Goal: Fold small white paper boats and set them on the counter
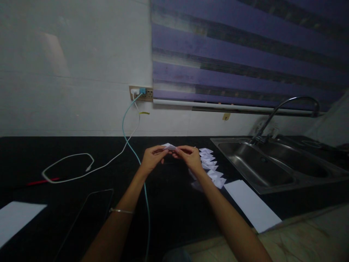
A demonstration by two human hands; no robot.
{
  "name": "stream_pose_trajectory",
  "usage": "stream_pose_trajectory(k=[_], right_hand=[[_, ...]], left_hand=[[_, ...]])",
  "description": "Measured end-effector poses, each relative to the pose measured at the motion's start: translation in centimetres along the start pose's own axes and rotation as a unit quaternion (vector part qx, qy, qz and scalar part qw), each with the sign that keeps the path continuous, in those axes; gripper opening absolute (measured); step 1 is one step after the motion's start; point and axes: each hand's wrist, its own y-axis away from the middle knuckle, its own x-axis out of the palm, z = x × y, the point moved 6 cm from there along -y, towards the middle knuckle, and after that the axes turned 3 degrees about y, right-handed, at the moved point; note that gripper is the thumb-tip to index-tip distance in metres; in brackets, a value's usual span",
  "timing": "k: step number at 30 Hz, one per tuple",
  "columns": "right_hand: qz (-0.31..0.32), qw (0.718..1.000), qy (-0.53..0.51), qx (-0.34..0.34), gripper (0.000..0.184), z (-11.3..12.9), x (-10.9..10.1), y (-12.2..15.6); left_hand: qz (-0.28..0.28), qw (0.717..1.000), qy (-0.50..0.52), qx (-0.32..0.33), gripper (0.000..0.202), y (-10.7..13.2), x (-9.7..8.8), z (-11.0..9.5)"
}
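A small folded piece of white paper (169,146) is held up between my two hands over the dark countertop. My left hand (153,157) pinches its left end between thumb and fingers. At the right end, my right hand (189,155) grips it the same way. Several folded white paper pieces (209,163) lie in a row on the counter just right of my right hand, partly hidden by that hand and forearm. Closer to me on the right is a flat white paper sheet (252,205).
A metal sink (261,163) with a curved tap (275,112) is at the right. White cable (106,163) and teal cable (132,147) run from a wall socket (148,94) onto the counter. A red pen-like stick (40,181), another white sheet (19,218) and a dark flat device (87,218) lie left.
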Motion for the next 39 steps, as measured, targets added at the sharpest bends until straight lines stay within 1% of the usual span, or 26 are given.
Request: stream_pose_trajectory(k=[3,7,10,13,17,20,23,27,31,35,39], right_hand=[[-0.003,1.0,-0.001,0.001,0.03,0.1,0.1,0.1],[0.004,1.0,0.005,-0.006,0.028,0.0,0.3,0.2],[0.009,1.0,-0.01,0.008,0.03,-0.3,0.4,0.2],[0.006,1.0,-0.016,0.015,0.031,-0.4,0.4,0.2],[-0.009,1.0,-0.018,0.009,0.036,-0.4,0.3,0.1],[-0.007,1.0,-0.022,0.002,0.041,-0.4,0.3,0.1],[-0.008,1.0,-0.018,0.001,0.045,-0.5,0.2,0.0],[-0.025,0.999,-0.021,0.003,0.041,-0.5,0.0,0.0],[-0.046,0.999,-0.018,0.022,0.036,-0.7,-0.2,-0.1],[-0.062,0.998,-0.012,0.014,0.032,-0.7,-0.3,-0.1],[-0.071,0.997,-0.004,0.012,0.031,-1.0,-0.6,-0.2]], left_hand=[[-0.002,1.0,-0.007,0.012,0.027,0.1,-0.1,-0.2],[-0.012,0.999,-0.031,0.027,0.025,-0.1,-0.4,0.1],[-0.015,0.998,-0.045,0.032,0.026,-0.2,-0.6,0.4],[-0.025,0.998,-0.035,0.035,0.027,-0.2,-0.6,0.5],[-0.034,0.999,-0.007,0.035,0.035,-0.2,-0.4,0.5],[-0.04,0.999,-0.011,0.032,0.043,-0.2,-0.4,0.7],[-0.046,0.998,-0.016,0.036,0.047,-0.2,-0.5,0.8],[-0.035,0.999,-0.016,0.034,0.056,-0.2,-0.3,0.8],[-0.02,1.0,0.0,0.012,0.06,-0.1,0.0,0.8],[0.0,1.0,0.013,-0.003,0.056,0.1,0.5,0.8],[0.019,1.0,0.01,-0.01,0.049,0.0,0.6,1.5]])
